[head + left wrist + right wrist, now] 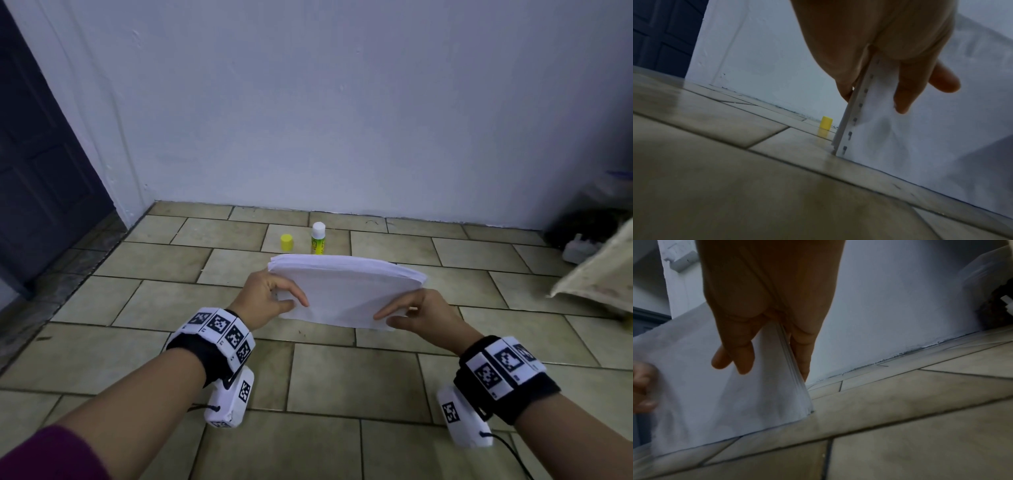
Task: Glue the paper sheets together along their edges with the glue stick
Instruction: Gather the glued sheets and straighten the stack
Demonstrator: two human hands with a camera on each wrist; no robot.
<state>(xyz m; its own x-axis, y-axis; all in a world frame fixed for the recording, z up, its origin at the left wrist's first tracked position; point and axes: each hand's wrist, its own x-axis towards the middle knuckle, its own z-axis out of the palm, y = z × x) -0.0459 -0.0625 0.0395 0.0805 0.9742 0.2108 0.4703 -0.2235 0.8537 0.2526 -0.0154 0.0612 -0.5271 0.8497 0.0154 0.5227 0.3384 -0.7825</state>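
Both hands, left and right, pinching the sheets upright on the floor, glue stick behind.

Both hands pinch paper stack (glue stick behind).

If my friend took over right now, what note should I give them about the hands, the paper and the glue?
Left hand: pinches the left side of the paper stack.
Right hand: pinches the right side.
The stack stands on its lower edge on the tiled floor, sheets squared up; a row of holes runs along the left edge.
Glue stick stands upright behind the stack near the wall, uncapped, white tip showing. Its yellow cap stands on the floor to its left.
Done: cap is off, sheets gathered. Whether any edges already carry glue cannot be told.
Left: probably lay the stack down, take the glue stick, glue the edges.
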